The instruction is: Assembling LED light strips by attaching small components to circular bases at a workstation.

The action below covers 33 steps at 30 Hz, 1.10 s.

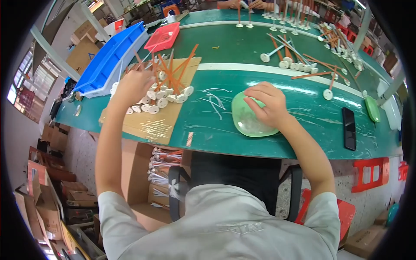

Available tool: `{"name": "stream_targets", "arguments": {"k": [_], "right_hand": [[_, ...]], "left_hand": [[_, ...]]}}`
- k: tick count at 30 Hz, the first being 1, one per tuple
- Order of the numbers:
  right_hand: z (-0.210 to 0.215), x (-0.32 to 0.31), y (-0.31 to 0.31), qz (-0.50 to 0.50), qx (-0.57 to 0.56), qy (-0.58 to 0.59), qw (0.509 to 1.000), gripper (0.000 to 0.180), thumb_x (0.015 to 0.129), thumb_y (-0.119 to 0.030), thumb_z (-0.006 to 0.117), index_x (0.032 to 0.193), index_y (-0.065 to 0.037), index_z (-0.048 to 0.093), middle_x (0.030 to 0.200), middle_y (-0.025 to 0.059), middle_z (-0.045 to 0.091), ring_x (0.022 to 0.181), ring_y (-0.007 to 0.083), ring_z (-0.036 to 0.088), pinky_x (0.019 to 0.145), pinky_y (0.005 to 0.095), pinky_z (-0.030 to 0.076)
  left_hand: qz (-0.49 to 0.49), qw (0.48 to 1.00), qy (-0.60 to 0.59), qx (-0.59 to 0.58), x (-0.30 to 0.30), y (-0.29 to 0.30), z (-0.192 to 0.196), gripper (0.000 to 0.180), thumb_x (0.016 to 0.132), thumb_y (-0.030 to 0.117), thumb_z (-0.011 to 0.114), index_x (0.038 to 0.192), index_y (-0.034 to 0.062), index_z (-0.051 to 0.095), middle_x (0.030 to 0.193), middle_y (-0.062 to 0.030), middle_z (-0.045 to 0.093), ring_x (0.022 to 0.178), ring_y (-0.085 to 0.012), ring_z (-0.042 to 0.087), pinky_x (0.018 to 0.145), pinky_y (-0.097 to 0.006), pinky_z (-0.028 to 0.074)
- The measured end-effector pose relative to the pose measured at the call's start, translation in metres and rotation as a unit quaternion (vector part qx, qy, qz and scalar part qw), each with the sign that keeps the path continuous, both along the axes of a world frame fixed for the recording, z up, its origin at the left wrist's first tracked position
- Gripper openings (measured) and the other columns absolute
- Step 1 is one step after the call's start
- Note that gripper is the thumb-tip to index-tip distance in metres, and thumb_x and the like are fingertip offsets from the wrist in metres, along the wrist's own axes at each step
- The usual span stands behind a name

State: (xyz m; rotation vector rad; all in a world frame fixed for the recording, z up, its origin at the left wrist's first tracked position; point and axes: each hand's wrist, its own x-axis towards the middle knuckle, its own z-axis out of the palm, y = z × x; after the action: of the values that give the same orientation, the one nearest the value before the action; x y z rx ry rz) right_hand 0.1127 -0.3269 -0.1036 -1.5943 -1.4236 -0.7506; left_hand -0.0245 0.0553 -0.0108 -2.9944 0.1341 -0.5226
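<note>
Green dish (248, 123) (shallow, rounded) | right hand (269, 103): half-curled, hold unclear | left hand (133, 86): grip hidden

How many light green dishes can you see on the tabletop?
2: one dish beneath the right hand, and another dish to the right of the black phone. Any others could be hidden from this view.

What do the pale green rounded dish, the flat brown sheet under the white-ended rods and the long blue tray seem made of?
Pale green rounded dish: probably plastic, smooth, with a soft sheen.
Flat brown sheet: likely cardboard, matt tan, with shiny streaks, perhaps clear tape.
Long blue tray: probably plastic, evenly coloured with smooth walls.
</note>
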Motion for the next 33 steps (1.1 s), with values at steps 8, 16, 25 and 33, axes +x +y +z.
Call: {"name": "stream_targets", "arguments": {"k": [8,16,25,33], "right_hand": [[-0.007,0.006,-0.002,-0.019,0.029,0.011,0.999,0.01,0.077,-0.001,0.076,0.085,-0.002,0.071,0.088,0.01,0.072,0.077,0.025,0.068,0.065,0.0336,0.054],[-0.002,0.006,-0.002,-0.02,0.022,-0.009,1.0,0.01,0.077,-0.003,0.077,0.084,-0.002,0.07,0.086,0.0097,0.071,0.074,0.0249,0.067,0.064,0.0339,0.054],[0.065,0.06,-0.055,-0.172,-0.096,-0.006,0.98,0.007,0.081,-0.003,0.072,0.088,-0.006,0.072,0.089,0.007,0.072,0.074,0.0223,0.069,0.063,0.0329,0.055],[0.02,0.257,-0.086,-0.397,-0.197,0.165,0.881,0.019,0.083,-0.021,0.071,0.09,-0.004,0.075,0.083,0.0126,0.074,0.076,0.0232,0.073,0.072,0.0332,0.057]], "left_hand": [[0.118,0.976,0.114,0.141,0.015,-0.009,-0.026,0.016,0.085,0.021,0.065,0.091,0.0079,0.07,0.08,-0.0169,0.069,0.082,-0.0355,0.069,0.077,-0.05,0.052],[0.011,0.995,-0.095,0.038,0.042,-0.104,-0.012,0.017,0.085,0.017,0.069,0.095,0.0039,0.071,0.08,-0.016,0.069,0.08,-0.0344,0.067,0.073,-0.045,0.051],[-0.176,0.93,-0.207,-0.249,0.118,-0.143,-0.099,0.013,0.087,0.007,0.067,0.076,0.0011,0.063,0.068,-0.0136,0.061,0.058,-0.0316,0.06,0.054,-0.039,0.046],[-0.095,0.966,-0.222,-0.096,0.125,-0.111,-0.11,0.018,0.085,0.018,0.069,0.097,0.0044,0.066,0.103,-0.0145,0.067,0.105,-0.032,0.06,0.087,-0.044,0.049]]}}
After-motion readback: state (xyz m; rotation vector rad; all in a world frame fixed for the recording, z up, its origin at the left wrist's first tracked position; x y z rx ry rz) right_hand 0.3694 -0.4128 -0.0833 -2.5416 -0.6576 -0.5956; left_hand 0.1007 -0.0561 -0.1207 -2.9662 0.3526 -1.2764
